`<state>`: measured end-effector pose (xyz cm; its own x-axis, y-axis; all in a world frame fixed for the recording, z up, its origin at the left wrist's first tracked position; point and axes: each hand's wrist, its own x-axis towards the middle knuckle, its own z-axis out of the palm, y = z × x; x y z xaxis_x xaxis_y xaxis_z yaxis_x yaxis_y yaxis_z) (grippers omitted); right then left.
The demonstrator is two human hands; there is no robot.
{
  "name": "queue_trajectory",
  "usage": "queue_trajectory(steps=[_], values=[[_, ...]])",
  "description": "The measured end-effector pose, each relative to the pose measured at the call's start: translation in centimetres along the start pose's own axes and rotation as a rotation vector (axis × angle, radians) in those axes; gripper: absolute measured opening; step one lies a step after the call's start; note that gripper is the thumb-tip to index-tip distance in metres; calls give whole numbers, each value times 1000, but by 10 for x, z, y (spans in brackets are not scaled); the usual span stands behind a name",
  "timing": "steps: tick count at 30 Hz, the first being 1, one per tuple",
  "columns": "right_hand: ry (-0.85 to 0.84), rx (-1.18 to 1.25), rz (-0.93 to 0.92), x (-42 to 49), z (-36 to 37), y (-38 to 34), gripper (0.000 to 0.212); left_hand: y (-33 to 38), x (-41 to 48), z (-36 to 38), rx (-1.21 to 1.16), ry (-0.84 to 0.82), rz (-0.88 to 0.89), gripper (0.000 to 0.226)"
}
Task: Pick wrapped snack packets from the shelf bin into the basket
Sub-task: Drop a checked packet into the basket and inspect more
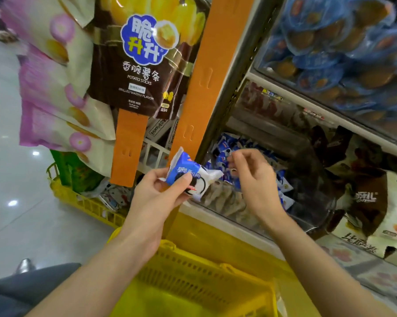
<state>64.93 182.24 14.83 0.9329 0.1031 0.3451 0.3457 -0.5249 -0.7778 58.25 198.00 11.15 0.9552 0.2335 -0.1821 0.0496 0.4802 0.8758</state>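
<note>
My left hand [157, 191] pinches a blue-and-white wrapped snack packet [188, 173] between thumb and fingers, held just left of the shelf bin [218, 212] and above the yellow basket [193, 277]. The bin has a clear front wall and holds several more blue-and-white packets [225, 152]. My right hand [253, 177] hovers over the bin with its fingers loosely curled and nothing visibly in them. The basket sits below both forearms; its inside shows no packets in view.
Orange hanging strips [213, 72] with potato-stick bags [144, 53] hang left of the shelf. A second yellow crate [87, 202] with goods stands on the floor at left. Upper shelves hold blue-wrapped cakes [334, 46]; boxed snacks [380, 216] sit at right.
</note>
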Motion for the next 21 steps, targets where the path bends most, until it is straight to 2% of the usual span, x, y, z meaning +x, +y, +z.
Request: queue_trajectory(steps=[2, 6, 8, 17, 21], values=[[21, -146, 54, 33, 0, 12, 17, 1, 2, -3, 22, 5, 18, 37], [-140, -371, 143, 75, 11, 40, 30, 3, 6, -6, 33, 4, 38, 26], [-161, -436, 182, 86, 13, 48, 33, 6, 8, -7, 45, 0, 54, 27], [-339, -822, 166, 107, 25, 51, 43, 14, 8, -10, 60, -34, 41, 35], [-361, -909, 241, 109, 29, 44, 49, 12, 7, -11, 86, -56, 34, 23]])
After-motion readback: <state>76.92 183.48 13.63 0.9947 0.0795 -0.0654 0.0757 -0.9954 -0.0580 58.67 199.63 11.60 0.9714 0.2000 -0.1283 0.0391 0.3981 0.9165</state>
